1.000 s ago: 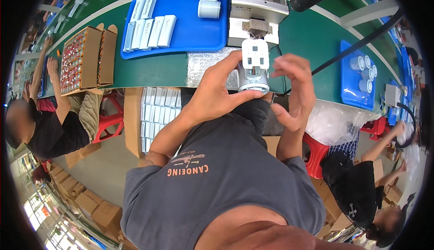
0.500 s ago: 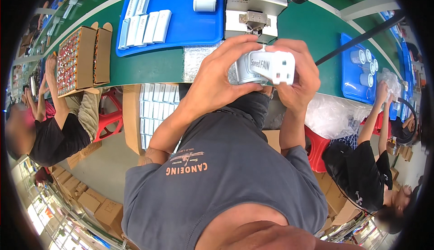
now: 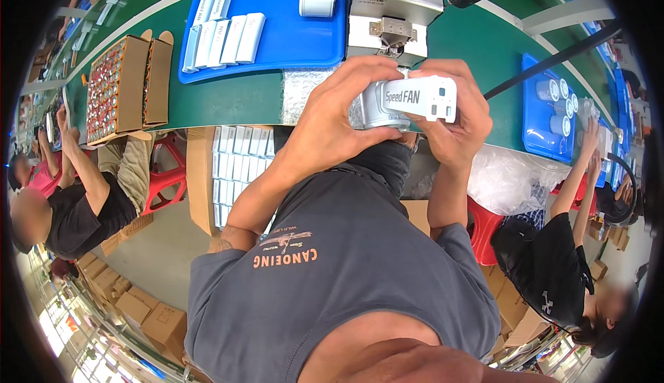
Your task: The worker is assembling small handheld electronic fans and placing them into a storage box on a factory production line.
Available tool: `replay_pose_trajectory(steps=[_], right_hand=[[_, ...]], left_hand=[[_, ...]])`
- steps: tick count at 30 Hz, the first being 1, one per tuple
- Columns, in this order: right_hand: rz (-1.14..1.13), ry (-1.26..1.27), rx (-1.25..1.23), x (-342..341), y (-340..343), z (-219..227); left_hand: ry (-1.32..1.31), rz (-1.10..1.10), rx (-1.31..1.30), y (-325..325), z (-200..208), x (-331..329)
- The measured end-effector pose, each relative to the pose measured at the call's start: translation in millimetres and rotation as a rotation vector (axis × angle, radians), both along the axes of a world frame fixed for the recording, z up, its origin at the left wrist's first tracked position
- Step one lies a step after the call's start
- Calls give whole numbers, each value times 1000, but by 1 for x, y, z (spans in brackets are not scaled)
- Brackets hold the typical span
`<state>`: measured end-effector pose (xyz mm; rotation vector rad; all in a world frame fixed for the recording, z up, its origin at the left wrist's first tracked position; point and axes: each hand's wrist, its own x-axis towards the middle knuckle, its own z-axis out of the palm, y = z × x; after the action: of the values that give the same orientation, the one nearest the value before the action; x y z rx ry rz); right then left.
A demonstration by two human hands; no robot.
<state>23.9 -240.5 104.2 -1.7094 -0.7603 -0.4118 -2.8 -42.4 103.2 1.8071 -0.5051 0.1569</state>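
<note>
Both my hands hold a pale grey-blue handheld fan just in front of the machine's lower end. My left hand is curved around its rounded body, thumb along the near side. With the fingers of my right hand I grip the flat rectangular handle, whose end shows small square openings. The white machine carries a metal bracket right beyond my fingertips. Part of the fan's round body is hidden by my left fingers. A silvery bubble-wrap sheet lies beside my left hand.
A blue tray with several pale handle pieces and round housings stands left of the machine. Further left is a carton of small parts. Another blue tray is at right, beside a black arm. Co-workers sit on both sides.
The fan stays in both hands, its handle end shifted slightly right. The right co-worker's hands have moved away from the crumpled clear plastic; the left co-worker's arm has drawn back from the carton.
</note>
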Motion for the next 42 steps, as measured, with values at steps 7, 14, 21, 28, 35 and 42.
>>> replay_pose_trajectory(steps=[7, 14, 21, 28, 35, 42], right_hand=[[5, -15, -7, 0, 0, 1], [-7, 65, 20, -1, 1, 0], [-35, 199, 138, -5, 10, -1], [-198, -85, -259, -19, 21, 9], [-125, 356, -317, -14, 43, -18], [-129, 404, 169, -26, 43, -29]], left_hand=[[-34, -11, 11, 2, 3, 1], [-4, 21, 22, -2, -5, -2], [77, 30, -67, -5, -10, -1], [61, 222, -20, -2, -18, 9], [-289, 525, 176, -10, -40, 11], [-110, 414, 22, -4, -32, 2]])
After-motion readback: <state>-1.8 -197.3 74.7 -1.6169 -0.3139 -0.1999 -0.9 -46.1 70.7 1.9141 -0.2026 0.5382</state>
